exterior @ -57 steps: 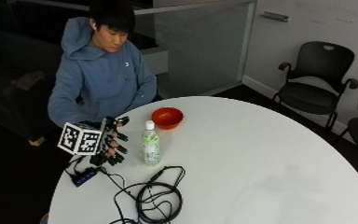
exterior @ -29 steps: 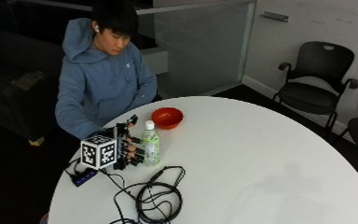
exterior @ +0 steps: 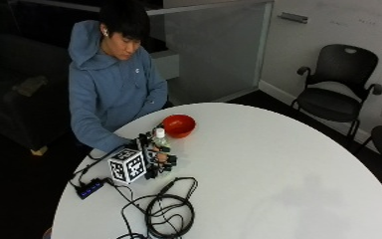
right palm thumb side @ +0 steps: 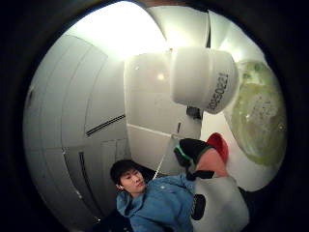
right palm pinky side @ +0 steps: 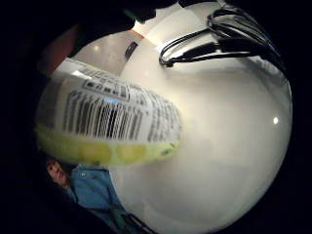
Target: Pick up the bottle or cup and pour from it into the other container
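Note:
On the white round table (exterior: 277, 164) a clear bottle (exterior: 159, 141) of pale green drink with a white cap stands upright. My gloved right hand (exterior: 152, 159) is at the bottle's side, its fingers curled round the lower body. The red bowl (exterior: 178, 125) sits just beyond the bottle, near the person. In the little finger side palm view the bottle's barcode label (right palm pinky side: 107, 117) lies close to the palm. From the thumb side palm view I see the white cap (right palm thumb side: 203, 79), the green bottle body (right palm thumb side: 258, 118) and the red bowl (right palm thumb side: 219, 145) behind.
A coil of black cable (exterior: 168, 211) lies on the table in front of the hand, and a small black box (exterior: 90, 188) sits near the table's edge. A black office chair (exterior: 336, 89) stands across the room.
My gloved hand has moved from beside the bottle up to it and its fingers now wrap round it. The bottle and the bowl stand where they were.

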